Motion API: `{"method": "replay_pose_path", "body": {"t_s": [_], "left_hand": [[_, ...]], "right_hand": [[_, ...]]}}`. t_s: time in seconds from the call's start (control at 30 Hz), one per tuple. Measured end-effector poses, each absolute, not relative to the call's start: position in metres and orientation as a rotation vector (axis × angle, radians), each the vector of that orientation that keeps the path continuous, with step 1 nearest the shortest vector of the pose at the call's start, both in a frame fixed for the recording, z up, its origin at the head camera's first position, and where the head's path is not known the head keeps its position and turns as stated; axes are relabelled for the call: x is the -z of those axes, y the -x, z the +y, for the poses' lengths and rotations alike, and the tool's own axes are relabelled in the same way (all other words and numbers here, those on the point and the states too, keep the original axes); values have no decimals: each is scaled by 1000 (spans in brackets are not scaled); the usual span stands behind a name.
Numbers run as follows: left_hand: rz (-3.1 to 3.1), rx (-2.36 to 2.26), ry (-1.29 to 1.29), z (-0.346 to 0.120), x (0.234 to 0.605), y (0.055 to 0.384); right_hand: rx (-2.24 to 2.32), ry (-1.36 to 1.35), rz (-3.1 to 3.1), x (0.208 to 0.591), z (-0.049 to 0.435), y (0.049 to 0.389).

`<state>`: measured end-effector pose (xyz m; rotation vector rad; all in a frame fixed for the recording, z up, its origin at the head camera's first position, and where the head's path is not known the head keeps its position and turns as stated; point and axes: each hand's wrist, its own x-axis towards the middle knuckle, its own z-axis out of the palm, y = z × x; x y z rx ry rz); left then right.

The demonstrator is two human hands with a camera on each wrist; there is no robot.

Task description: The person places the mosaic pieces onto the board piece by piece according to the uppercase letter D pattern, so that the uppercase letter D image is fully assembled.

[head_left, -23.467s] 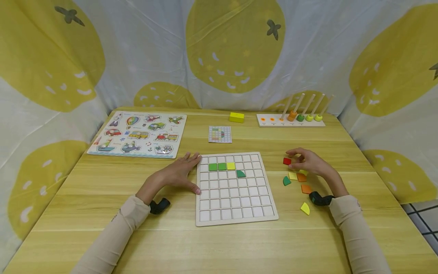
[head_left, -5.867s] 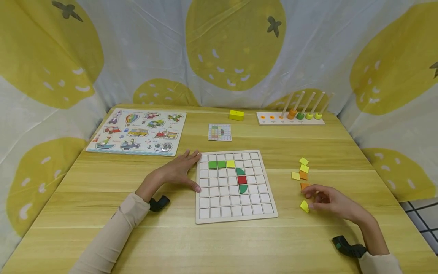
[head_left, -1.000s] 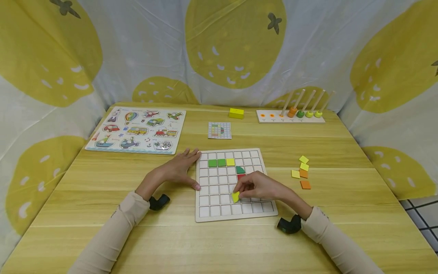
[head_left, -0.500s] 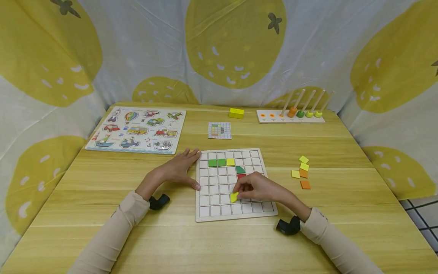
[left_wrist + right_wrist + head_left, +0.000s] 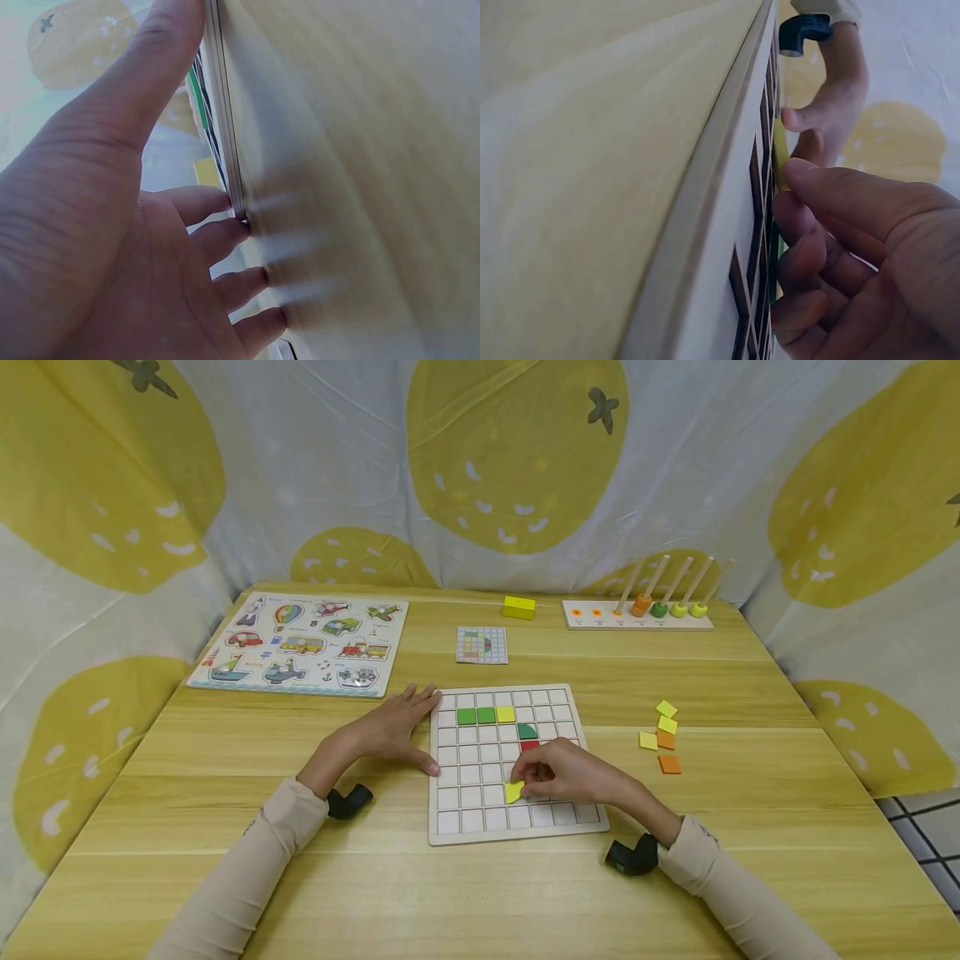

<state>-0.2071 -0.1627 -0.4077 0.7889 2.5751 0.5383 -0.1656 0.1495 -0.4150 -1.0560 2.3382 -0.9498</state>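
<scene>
Yellow pc (image 5: 513, 792) in R fingers (image 5: 531, 760), L fingers (image 5: 420, 704) at grid brd (image 5: 447, 822) edge

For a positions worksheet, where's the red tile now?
In the head view, the red tile is on the grid board, right of centre, below the green quarter-circle, partly hidden by the right hand.

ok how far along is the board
Looks done: at least two green squares, a yellow square, a green quarter and a red piece on the board. In hand: a yellow piece, pinched by the right hand. Probably left: three yellow tiles and two orange tiles loose beside the board.
</scene>
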Motion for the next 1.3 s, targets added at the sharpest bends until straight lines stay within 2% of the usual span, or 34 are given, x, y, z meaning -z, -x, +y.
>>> {"method": "replay_pose_path", "body": {"t_s": [0.6,1.3], "left_hand": [[2574,-533,-789,-163,408,208],[2584,-525,-801,-163,409,207]], "right_hand": [[901,1055,2392,410,151,166],[1034,775,2583,397,211,183]]}}
